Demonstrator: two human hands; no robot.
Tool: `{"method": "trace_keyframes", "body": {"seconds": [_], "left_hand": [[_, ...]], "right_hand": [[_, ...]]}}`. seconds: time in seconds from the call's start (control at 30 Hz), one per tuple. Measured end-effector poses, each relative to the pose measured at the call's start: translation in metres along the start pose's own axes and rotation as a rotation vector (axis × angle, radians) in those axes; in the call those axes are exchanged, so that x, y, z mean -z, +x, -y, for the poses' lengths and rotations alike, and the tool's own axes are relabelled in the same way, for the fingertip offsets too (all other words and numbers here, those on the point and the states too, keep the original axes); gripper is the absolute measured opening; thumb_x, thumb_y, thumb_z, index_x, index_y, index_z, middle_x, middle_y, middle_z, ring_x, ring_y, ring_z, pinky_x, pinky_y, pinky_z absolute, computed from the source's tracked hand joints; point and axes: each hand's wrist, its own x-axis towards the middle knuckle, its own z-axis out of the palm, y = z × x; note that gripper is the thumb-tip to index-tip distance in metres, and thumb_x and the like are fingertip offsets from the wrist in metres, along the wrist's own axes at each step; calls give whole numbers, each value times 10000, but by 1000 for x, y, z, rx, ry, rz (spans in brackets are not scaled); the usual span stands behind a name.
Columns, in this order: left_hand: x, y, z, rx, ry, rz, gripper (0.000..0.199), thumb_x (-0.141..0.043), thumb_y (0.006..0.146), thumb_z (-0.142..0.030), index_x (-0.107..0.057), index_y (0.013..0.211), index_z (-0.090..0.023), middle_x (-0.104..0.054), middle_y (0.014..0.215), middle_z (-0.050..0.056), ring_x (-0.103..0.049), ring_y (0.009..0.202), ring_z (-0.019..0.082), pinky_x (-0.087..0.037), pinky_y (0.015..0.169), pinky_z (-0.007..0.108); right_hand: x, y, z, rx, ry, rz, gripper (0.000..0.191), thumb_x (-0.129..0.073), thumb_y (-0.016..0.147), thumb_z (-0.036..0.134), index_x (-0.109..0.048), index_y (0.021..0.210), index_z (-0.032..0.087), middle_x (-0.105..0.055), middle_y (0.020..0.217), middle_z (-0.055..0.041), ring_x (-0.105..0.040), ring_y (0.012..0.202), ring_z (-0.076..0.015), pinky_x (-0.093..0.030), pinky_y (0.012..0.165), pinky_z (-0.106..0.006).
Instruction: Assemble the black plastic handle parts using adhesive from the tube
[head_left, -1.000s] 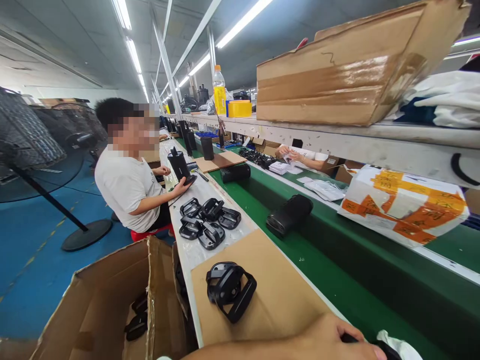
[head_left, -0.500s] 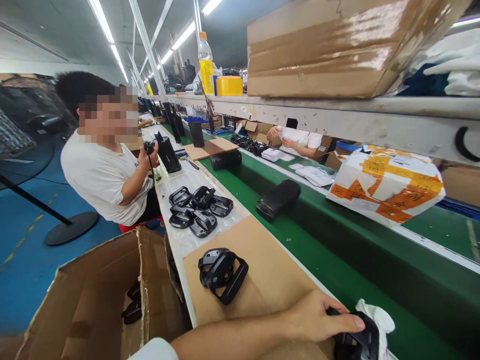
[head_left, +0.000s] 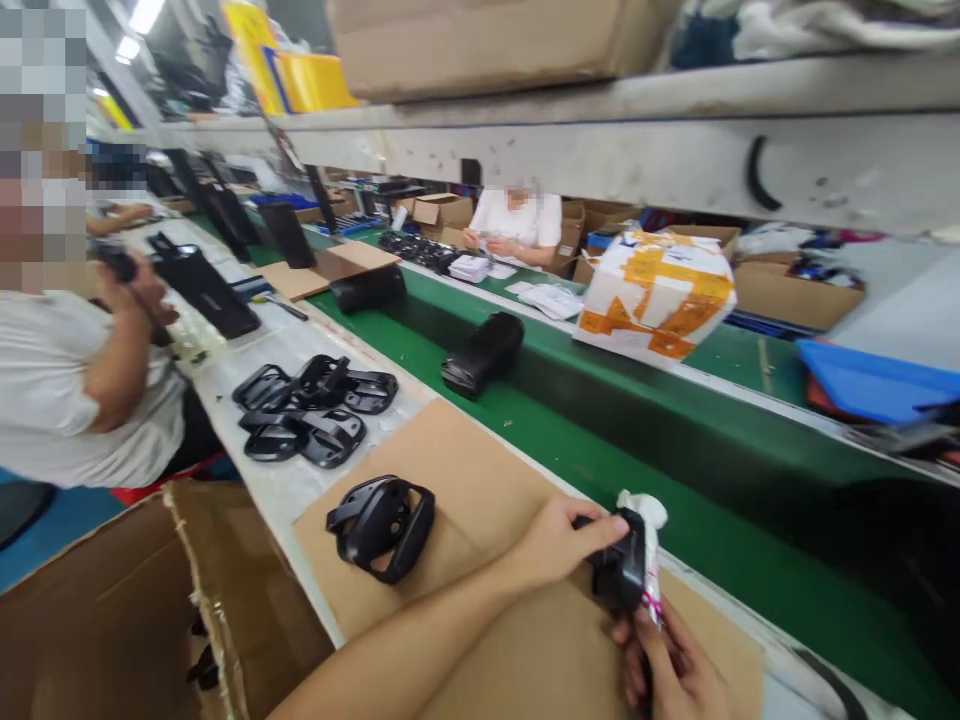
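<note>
My left hand (head_left: pixel 559 545) is closed on the upper end of a black plastic handle piece (head_left: pixel 621 575), thumb across its top. My right hand (head_left: pixel 679 668) is at the lower right end of that piece, its fingers bent around a white cloth (head_left: pixel 643 512) with pink marks, which lies along the piece's right side. Whether the right fingers also grip the piece is hard to see. To the left, a stack of similar black handle pieces (head_left: pixel 382 525) rests on the brown board (head_left: pixel 502 480).
Several more black handle pieces (head_left: pixel 315 405) lie on the bench beyond. A green conveyor (head_left: pixel 555 445) runs alongside, carrying a black cylindrical housing (head_left: pixel 484 353) and, across it, a taped white box (head_left: pixel 656 295). An open cardboard carton (head_left: pixel 247 600) stands left. Co-workers sit left and opposite.
The view has swung right, bringing my right hand into the picture at the cloth and handle piece. My left hand still holds the piece.
</note>
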Motion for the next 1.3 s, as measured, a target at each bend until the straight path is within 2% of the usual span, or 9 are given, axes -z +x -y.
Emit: {"method": "trace_keyframes", "body": {"seconds": [0.17,0.3,0.43,0.57,0.77,0.9,0.97,1.17,1.3], "left_hand": [[1,3,-3,-17,25,-7,604,-645,807,-711,-427,596,-189,-327,615,-45,-311,637,112,-265,619,271],[1,5,1,-17,48,-5,577,-625,852,-652,-368,599,-201,-296,622,-47,-283,628,111,-247,615,269],[0,4,3,-29,97,-20,575,-614,864,-620,-309,597,-213,-265,622,-48,-258,614,111,-225,602,270],[-2,2,1,-25,124,-21,570,-632,841,-611,-299,597,-218,-263,617,-49,-267,613,114,-234,598,266],[-4,1,-1,-16,137,-53,538,-621,853,-585,-325,602,-213,-255,622,-51,-247,609,112,-235,601,262],[-5,0,5,-40,137,-60,517,-629,863,-555,-356,598,-205,-290,625,-42,-294,626,116,-261,604,257],[-5,0,9,-34,118,-68,506,-624,871,-561,-390,606,-198,-322,637,-36,-320,638,119,-286,613,255],[-7,0,10,-52,144,-86,504,-627,879,-553,-409,603,-192,-331,630,-38,-326,632,114,-288,613,252],[-6,0,7,-33,82,-127,460,-666,838,-556,-519,623,-176,-445,632,-29,-414,630,121,-346,623,250]], "right_hand": [[8,-5,17,-58,104,1,637,-649,789,810,-609,752,175,-415,411,68,-317,303,-76,-302,293,-190],[21,-32,20,-131,120,-2,580,-655,833,760,-607,840,182,-560,586,32,-287,310,-44,-260,258,-172],[8,-67,8,-142,59,-95,579,-576,893,760,-618,895,183,-558,595,28,-297,311,-40,-241,284,-175],[-4,-84,10,-215,60,28,634,-592,853,795,-619,991,178,-517,579,47,-311,322,-54,-207,296,-187],[-7,-96,29,-59,21,-238,530,-511,956,721,-596,1015,201,-449,621,58,-367,416,-71,-304,365,-183],[-13,-90,20,-262,108,-3,664,-555,851,822,-601,1071,197,-467,590,69,-300,368,-62,-253,316,-182],[-11,-91,24,-337,158,51,712,-617,806,819,-595,1169,208,-475,605,82,-240,356,-44,-214,298,-169],[-17,-100,31,-104,233,-209,622,-531,918,760,-574,1215,215,-448,656,75,-307,419,-49,-268,357,-153],[-19,-86,23,-314,171,71,722,-594,841,793,-563,1254,202,-508,634,72,-282,370,-54,-239,299,-164]]}}
